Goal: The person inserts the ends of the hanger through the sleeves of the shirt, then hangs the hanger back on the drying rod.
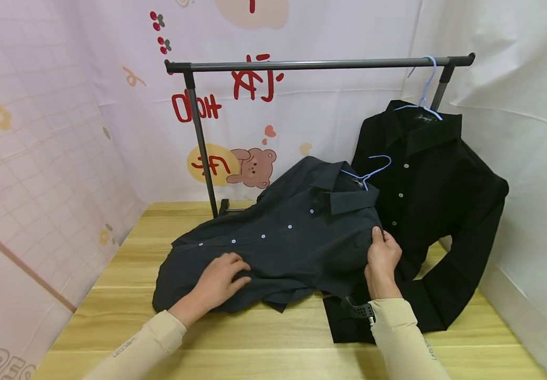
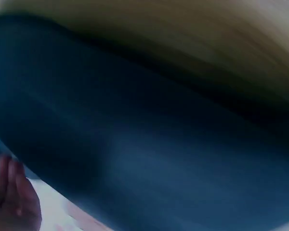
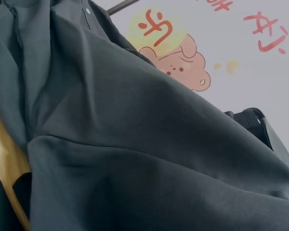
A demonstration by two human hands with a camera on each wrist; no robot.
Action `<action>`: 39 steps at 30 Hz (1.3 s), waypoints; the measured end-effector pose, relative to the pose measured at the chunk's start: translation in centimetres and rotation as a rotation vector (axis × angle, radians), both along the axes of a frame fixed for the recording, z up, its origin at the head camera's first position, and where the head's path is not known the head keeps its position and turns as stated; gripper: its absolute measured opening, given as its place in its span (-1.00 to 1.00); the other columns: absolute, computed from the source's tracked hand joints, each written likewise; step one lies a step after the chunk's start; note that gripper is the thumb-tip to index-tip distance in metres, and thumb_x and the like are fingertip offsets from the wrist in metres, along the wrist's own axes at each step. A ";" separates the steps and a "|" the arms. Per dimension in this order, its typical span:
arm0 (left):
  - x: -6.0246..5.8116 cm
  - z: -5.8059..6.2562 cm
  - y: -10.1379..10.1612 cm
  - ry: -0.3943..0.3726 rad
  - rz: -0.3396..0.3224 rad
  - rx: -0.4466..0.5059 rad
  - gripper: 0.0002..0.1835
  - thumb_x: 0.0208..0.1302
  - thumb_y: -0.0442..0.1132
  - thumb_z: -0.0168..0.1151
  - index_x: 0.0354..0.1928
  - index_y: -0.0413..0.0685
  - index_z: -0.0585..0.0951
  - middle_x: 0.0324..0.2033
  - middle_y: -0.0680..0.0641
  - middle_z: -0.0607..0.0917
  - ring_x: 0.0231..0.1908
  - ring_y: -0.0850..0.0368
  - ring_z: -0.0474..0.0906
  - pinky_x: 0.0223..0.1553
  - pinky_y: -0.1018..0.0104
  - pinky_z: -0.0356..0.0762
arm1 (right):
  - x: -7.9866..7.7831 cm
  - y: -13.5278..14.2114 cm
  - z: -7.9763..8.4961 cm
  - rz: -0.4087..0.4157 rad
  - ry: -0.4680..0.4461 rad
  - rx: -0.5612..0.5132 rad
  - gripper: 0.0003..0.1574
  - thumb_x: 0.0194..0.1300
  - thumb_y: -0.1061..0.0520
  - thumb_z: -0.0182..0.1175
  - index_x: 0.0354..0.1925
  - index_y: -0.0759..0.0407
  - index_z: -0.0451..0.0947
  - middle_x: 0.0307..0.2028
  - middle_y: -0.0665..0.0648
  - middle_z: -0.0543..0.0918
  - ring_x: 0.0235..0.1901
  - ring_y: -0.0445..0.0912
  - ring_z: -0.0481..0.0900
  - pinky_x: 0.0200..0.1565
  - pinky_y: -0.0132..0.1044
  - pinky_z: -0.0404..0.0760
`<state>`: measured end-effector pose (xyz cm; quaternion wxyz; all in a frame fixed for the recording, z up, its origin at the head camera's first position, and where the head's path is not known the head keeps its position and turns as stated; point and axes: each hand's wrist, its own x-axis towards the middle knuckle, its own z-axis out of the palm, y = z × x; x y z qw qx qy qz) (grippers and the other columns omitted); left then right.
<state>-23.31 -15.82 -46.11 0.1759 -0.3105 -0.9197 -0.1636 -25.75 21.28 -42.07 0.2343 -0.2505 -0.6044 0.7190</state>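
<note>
A dark grey button-up shirt [image 1: 297, 237] lies slanted over the wooden table, its collar raised toward the right. Inside the collar sits a light blue hanger [image 1: 370, 174], its hook sticking out above and off the rail. My right hand [image 1: 383, 258] pinches the shirt near its shoulder seam, below the collar. Over the shirt's lower front is my left hand [image 1: 223, 279], fingers loosely bent and holding nothing; whether it touches the cloth I cannot tell. The left wrist view is blurred, with the fingers [image 2: 14, 192] at its lower left. Grey cloth [image 3: 135, 115] fills most of the right wrist view.
A black shirt [image 1: 430, 184] hangs by another light blue hanger [image 1: 426, 89] at the right end of a dark metal rail [image 1: 301, 65]. Its sleeve reaches down onto the table [image 1: 264, 338]. The rack's left post [image 1: 202, 142] stands behind the grey shirt, before a printed curtain [image 1: 339, 31].
</note>
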 end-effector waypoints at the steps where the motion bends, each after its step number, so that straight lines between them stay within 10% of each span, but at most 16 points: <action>1: 0.4 -0.1 1.0 -0.021 -0.053 -0.030 -0.76 0.22 -0.08 0.44 -0.11 0.02 0.72 -0.18 0.00 0.61 -0.19 0.06 0.54 -0.14 0.08 0.53 | 0.0 0.0 0.0 -0.001 0.001 0.001 -0.46 0.54 0.01 0.03 0.22 0.40 0.47 0.24 0.24 0.43 0.19 0.03 0.37 0.27 -0.16 0.32; 6: 1.5 -1.0 5.0 -0.030 -0.200 -0.225 -0.68 0.22 0.09 0.39 -0.08 0.10 0.71 -0.25 0.08 0.54 -0.27 0.18 0.45 -0.22 0.26 0.47 | 0.0 0.0 0.1 -0.002 -0.004 0.007 -0.47 0.54 0.03 0.02 0.23 0.40 0.47 0.26 0.26 0.42 0.21 0.05 0.36 0.28 -0.15 0.31; 11: 1.4 -1.9 7.0 0.125 -0.178 -0.413 -0.77 0.28 0.09 0.34 -0.15 0.18 0.71 -0.28 0.04 0.50 -0.29 0.13 0.44 -0.34 0.30 0.37 | 0.1 0.0 0.0 0.005 -0.015 0.017 -0.45 0.54 0.00 0.02 0.24 0.41 0.46 0.28 0.27 0.41 0.23 0.06 0.35 0.29 -0.15 0.31; 17: 0.8 -0.5 6.5 -0.078 -0.133 -0.139 -0.91 0.35 -0.14 0.31 -0.21 0.10 0.76 -0.27 0.06 0.53 -0.29 0.16 0.43 -0.32 0.30 0.42 | 0.3 0.2 -0.1 0.010 -0.024 0.008 -0.45 0.54 0.00 0.02 0.26 0.38 0.45 0.30 0.25 0.40 0.25 0.06 0.34 0.30 -0.14 0.29; 29: -1.6 7.4 -3.3 -0.776 0.130 0.668 -0.79 0.58 -0.25 -0.08 -0.05 -0.27 0.48 -0.28 -0.10 0.50 -0.28 0.02 0.42 -0.22 0.19 0.39 | 0.3 0.2 -0.2 -0.005 -0.017 0.011 -0.47 0.54 -0.03 0.01 0.23 0.33 0.48 0.15 0.16 0.43 0.09 -0.04 0.38 0.19 -0.20 0.34; 34: -2.6 8.8 -8.4 -0.796 0.181 0.669 -0.74 0.58 -0.21 -0.07 -0.06 -0.31 0.48 -0.32 -0.06 0.49 -0.33 0.05 0.44 -0.28 0.23 0.42 | 0.4 0.1 -0.3 -0.008 -0.011 0.013 -0.46 0.54 -0.03 0.01 0.22 0.34 0.49 0.14 0.16 0.45 0.05 -0.06 0.40 0.16 -0.21 0.36; 39: -3.3 7.8 -12.6 -0.586 0.257 0.371 -0.78 0.50 -0.25 0.09 -0.11 -0.31 0.60 -0.33 -0.11 0.60 -0.40 0.05 0.47 -0.32 0.18 0.43 | 0.3 0.0 -0.3 -0.002 -0.006 0.018 -0.46 0.54 -0.04 0.01 0.22 0.34 0.49 0.11 0.14 0.45 0.04 -0.07 0.41 0.16 -0.21 0.37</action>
